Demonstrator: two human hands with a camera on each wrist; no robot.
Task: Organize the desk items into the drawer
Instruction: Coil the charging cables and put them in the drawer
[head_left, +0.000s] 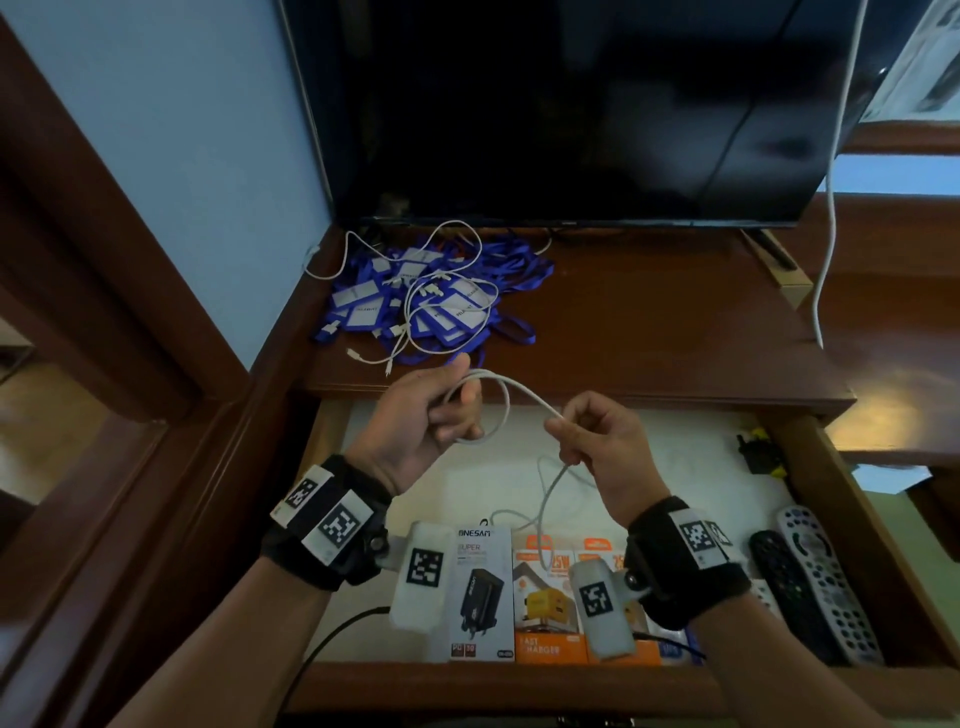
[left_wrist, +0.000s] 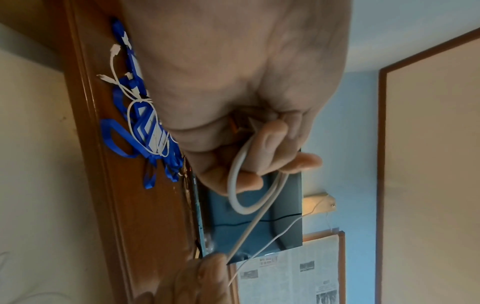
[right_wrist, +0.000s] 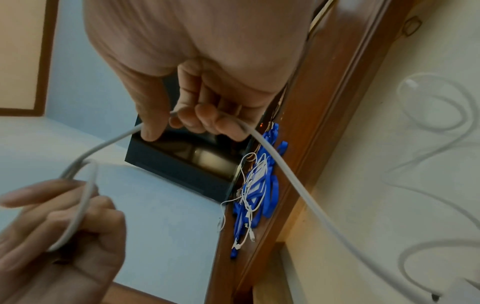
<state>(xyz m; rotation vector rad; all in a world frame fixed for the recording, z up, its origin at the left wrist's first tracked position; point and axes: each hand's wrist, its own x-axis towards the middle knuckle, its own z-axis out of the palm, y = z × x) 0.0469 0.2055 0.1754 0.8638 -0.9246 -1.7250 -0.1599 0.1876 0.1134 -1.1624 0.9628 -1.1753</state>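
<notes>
Two hands on one white cable, so you're mid-coil. Head view: your left hand grips a small loop of the cable w/ fingers curled round it, and your right hand pinches the run a bit further along. Both are held above the open drawer, in front of the bench edge. The tail of the cable drops from your right hand down into the drawer, near the charger boxes at the front. Two remotes lie at the drawer's right side. On the bench, a heap of blue lanyards w/ thin white cords tangled on top is not yet stowed.

Left wrist view: the fingers clamp a loop that hangs below them; a straight run leads off to the other hand at the bottom edge.

Right wrist view: thumb & fingers hold the cable between them, slack trailing away toward the drawer lining.

Judgement: step in hand is winding the cable before it goes in, and the task looks about halfway. Next, feed slack w/ the right hand into more loops on the left, then lay the bundle on bare drawer lining behind the boxes. Watch the tail, it may snag on the boxes.
</notes>
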